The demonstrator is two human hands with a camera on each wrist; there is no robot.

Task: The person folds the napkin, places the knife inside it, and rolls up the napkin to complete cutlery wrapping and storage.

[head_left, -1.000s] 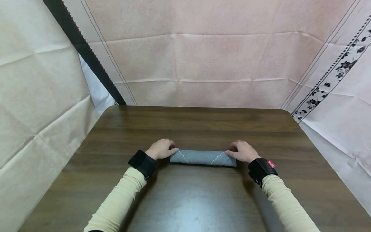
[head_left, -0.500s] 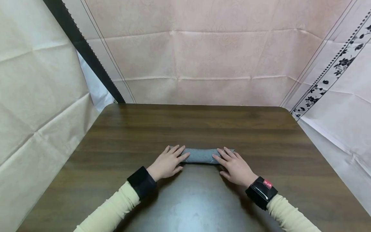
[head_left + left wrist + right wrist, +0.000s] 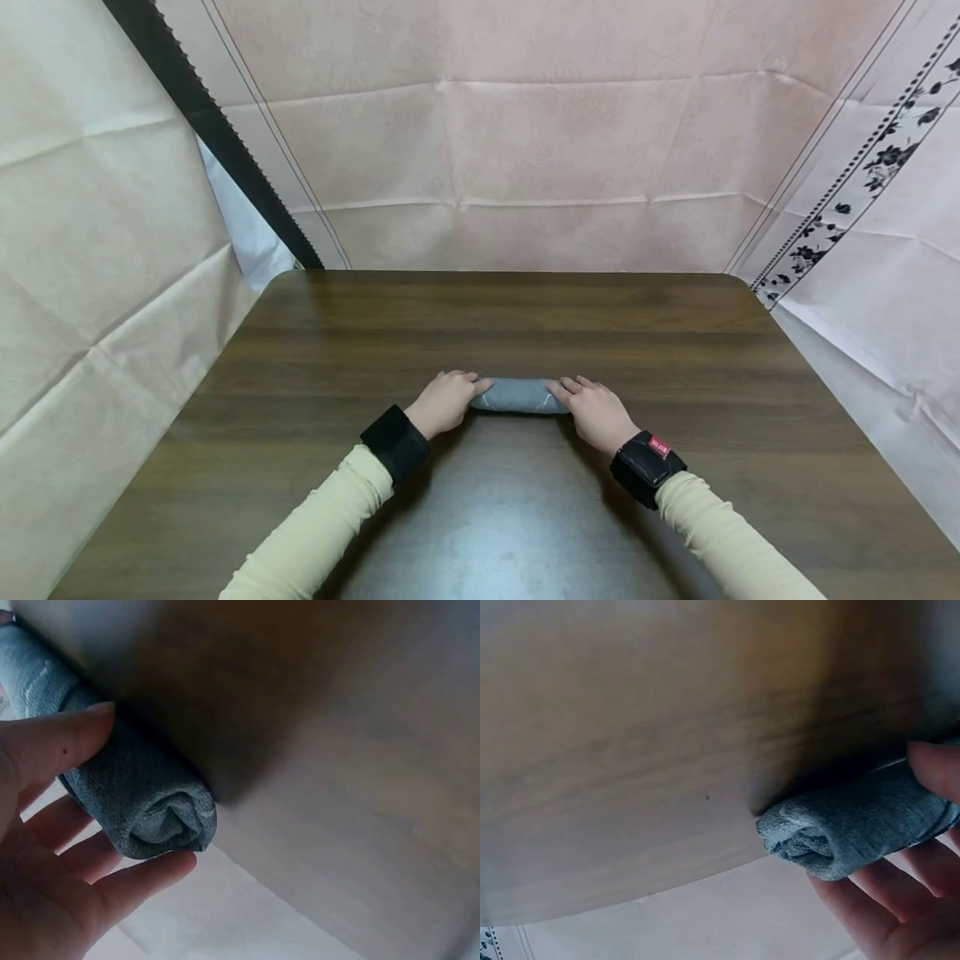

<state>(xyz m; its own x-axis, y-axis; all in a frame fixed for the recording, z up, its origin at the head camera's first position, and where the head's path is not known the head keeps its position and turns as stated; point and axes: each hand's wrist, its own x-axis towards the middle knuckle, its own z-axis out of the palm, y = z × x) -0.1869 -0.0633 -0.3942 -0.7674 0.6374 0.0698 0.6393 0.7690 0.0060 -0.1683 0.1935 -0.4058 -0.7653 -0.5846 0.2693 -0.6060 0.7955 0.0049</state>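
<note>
A grey-blue towel [image 3: 520,395], rolled into a short cylinder with thin white lines on it, lies crosswise on the brown table. My left hand [image 3: 444,402] holds its left end. In the left wrist view the thumb is on one side of the rolled towel [image 3: 142,795] and the fingers on the other, with the spiral end showing. At the right end, my right hand [image 3: 600,415] grips the roll in the same way. The right wrist view shows the towel's coiled end [image 3: 799,844] sticking out past the fingers. Some of the fingertips are hidden behind the roll.
The wooden table [image 3: 495,325] has rounded far corners. Pale fabric [image 3: 555,150] hangs behind it and on both sides, with a black strip [image 3: 225,142] at left and a floral border [image 3: 862,183] at right. Black bands [image 3: 396,444] circle both wrists.
Both hands first pinched the towel's ends, then spread flat over it, and now hold it from either side. The towel has become a rounder, shorter-looking roll. The hands are closer together.
</note>
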